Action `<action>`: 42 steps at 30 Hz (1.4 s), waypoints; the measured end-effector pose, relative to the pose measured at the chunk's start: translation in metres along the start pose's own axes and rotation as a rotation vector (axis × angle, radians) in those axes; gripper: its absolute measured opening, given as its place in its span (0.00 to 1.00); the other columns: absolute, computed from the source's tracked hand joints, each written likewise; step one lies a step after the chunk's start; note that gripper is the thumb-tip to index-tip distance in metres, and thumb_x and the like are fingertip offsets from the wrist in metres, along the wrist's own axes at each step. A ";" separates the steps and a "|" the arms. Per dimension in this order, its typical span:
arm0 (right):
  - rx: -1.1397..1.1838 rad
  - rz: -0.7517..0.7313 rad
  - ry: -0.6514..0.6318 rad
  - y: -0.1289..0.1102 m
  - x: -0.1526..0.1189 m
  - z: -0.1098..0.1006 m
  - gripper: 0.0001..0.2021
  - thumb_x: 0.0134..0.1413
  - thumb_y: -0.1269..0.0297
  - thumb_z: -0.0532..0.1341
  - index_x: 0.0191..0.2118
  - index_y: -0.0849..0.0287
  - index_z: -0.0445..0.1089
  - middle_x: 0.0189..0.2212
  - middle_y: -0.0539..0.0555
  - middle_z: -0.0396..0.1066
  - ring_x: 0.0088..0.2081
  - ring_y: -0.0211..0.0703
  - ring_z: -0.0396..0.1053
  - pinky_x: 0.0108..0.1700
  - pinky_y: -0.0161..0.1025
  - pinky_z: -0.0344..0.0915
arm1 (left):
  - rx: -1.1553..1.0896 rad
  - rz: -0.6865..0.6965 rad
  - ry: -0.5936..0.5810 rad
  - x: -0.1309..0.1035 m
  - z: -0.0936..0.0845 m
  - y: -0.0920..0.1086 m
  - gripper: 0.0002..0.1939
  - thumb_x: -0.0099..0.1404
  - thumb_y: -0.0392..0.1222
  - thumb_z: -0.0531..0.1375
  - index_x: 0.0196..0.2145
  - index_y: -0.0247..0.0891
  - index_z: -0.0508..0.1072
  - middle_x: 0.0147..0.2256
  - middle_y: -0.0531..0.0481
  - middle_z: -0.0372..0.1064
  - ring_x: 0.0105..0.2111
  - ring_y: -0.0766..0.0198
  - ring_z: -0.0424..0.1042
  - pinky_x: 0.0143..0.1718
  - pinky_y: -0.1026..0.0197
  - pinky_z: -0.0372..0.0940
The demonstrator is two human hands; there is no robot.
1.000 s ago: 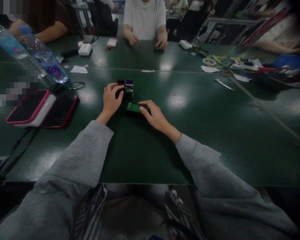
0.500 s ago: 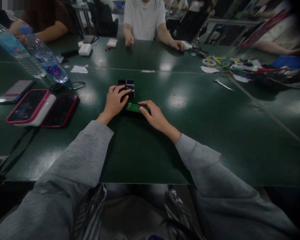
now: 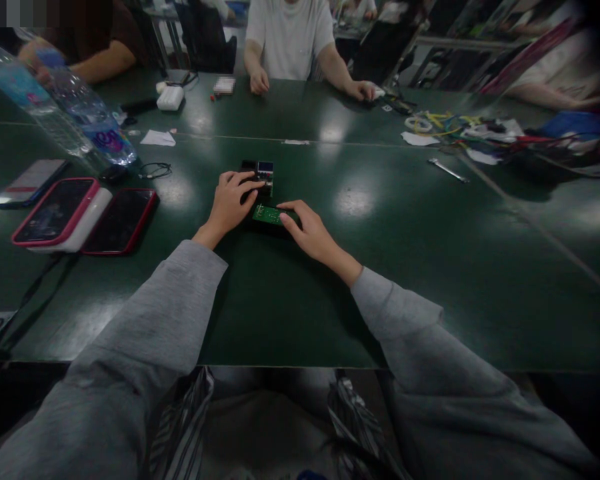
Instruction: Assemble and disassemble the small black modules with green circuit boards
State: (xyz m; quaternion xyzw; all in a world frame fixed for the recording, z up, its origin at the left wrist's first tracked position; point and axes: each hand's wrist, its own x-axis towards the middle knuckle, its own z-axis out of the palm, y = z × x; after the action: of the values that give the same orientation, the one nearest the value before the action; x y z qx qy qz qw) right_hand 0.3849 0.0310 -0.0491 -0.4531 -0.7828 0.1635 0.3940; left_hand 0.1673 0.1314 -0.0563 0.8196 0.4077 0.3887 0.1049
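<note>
Green circuit board (image 3: 266, 214) pinned flat on bench (image 3: 430, 253) by right hand (image 3: 311, 233); left hand (image 3: 229, 203) grips black module (image 3: 260, 175) at 12 o'clock, parts unjoined.

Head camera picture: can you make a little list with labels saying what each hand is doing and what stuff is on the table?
left hand: left hand on the small black module, fingers curled over it
right hand: right hand on the green circuit board, fingertips on its right end
surface: dark green table
left side: two phones in pink cases, water bottles
right side: wrench, heap of coloured wires
far side: other people seated
</note>
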 end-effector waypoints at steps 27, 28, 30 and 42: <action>-0.003 0.001 0.002 0.000 0.000 0.000 0.25 0.69 0.42 0.49 0.53 0.57 0.68 0.49 0.59 0.70 0.51 0.50 0.69 0.55 0.49 0.66 | -0.002 0.062 -0.046 0.000 -0.001 0.003 0.23 0.75 0.55 0.46 0.50 0.48 0.78 0.57 0.51 0.72 0.57 0.54 0.61 0.62 0.44 0.54; -0.001 -0.003 0.004 0.000 0.000 0.001 0.25 0.69 0.42 0.49 0.53 0.57 0.68 0.49 0.59 0.70 0.51 0.50 0.69 0.55 0.49 0.65 | 0.008 0.064 -0.050 0.000 -0.002 0.003 0.24 0.75 0.56 0.45 0.51 0.49 0.78 0.57 0.51 0.72 0.58 0.54 0.60 0.62 0.43 0.54; 0.005 -0.013 0.009 0.001 0.000 0.001 0.25 0.69 0.42 0.49 0.53 0.58 0.68 0.48 0.60 0.70 0.51 0.50 0.69 0.56 0.49 0.65 | 0.030 0.066 -0.059 0.000 -0.002 0.003 0.26 0.75 0.58 0.44 0.51 0.49 0.78 0.57 0.51 0.71 0.58 0.53 0.60 0.62 0.43 0.55; 0.007 -0.013 0.010 0.002 0.000 0.001 0.24 0.69 0.42 0.49 0.53 0.57 0.68 0.48 0.59 0.70 0.51 0.50 0.69 0.55 0.49 0.65 | 0.087 0.089 -0.064 -0.001 -0.003 0.006 0.26 0.75 0.59 0.44 0.51 0.49 0.78 0.58 0.50 0.71 0.58 0.52 0.60 0.61 0.41 0.55</action>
State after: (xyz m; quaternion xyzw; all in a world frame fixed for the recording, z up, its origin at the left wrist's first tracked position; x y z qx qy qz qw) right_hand 0.3850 0.0322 -0.0512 -0.4475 -0.7831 0.1614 0.4005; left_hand 0.1678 0.1259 -0.0520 0.8527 0.3837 0.3486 0.0644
